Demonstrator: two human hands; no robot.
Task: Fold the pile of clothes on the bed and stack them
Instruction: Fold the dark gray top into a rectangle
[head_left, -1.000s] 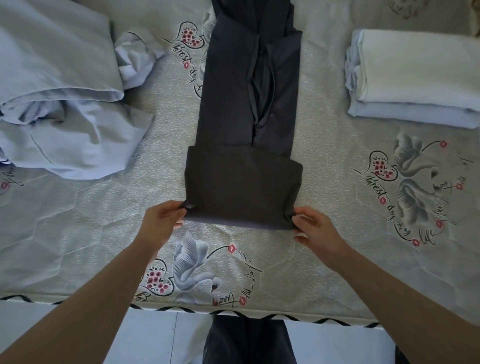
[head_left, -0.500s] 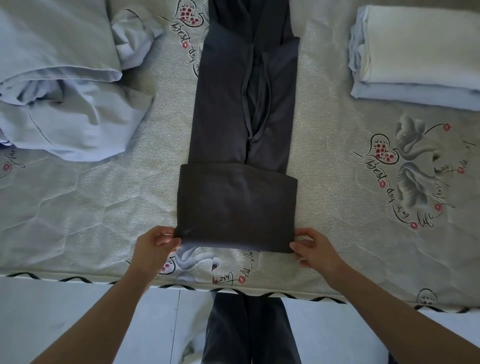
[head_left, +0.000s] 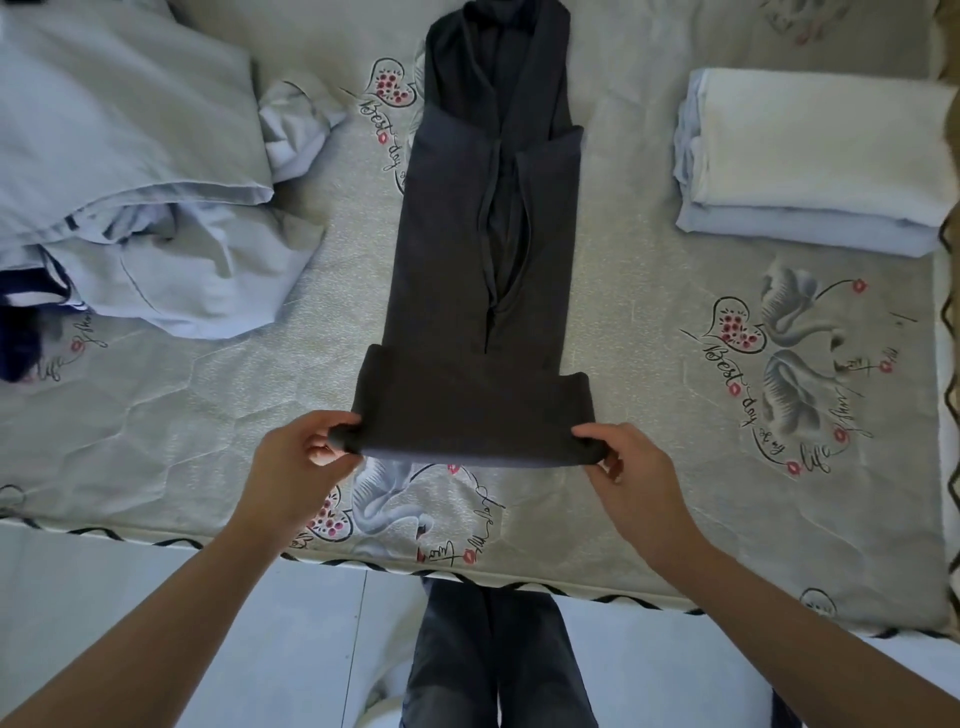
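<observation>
Floor and legs: pale tiled floor (head_left: 156, 623) at the bottom edge; the person's dark trouser legs (head_left: 493, 660) stand just beside the near edge of the mattress.
Left hand: the left hand (head_left: 301, 462) pinches the near left corner of the folded end of the dark garment, thumb on top and fingers curled beneath the cloth.
Right hand: the right hand (head_left: 634, 467) pinches the near right corner in the same way, fingertips curled round the fold.
Dark garment: the dark garment (head_left: 483, 291) lies lengthwise at the middle of the mattress, folded into a narrow strip running away from the person; its near end is turned over into a wider band held between the two hands; a cord or seam line runs down its centre.
Mattress: grey quilted mattress (head_left: 649, 291) printed with swans, hearts and script.
Unfolded pile: a rumpled heap of pale blue clothes (head_left: 135, 171) lies on the far left, apart from the dark garment; a dark blue item (head_left: 21, 338) shows at its left edge.
Folded stack: a white folded piece on a pale blue folded piece forms a stack (head_left: 810, 156) on the far right, well apart from the hands.
</observation>
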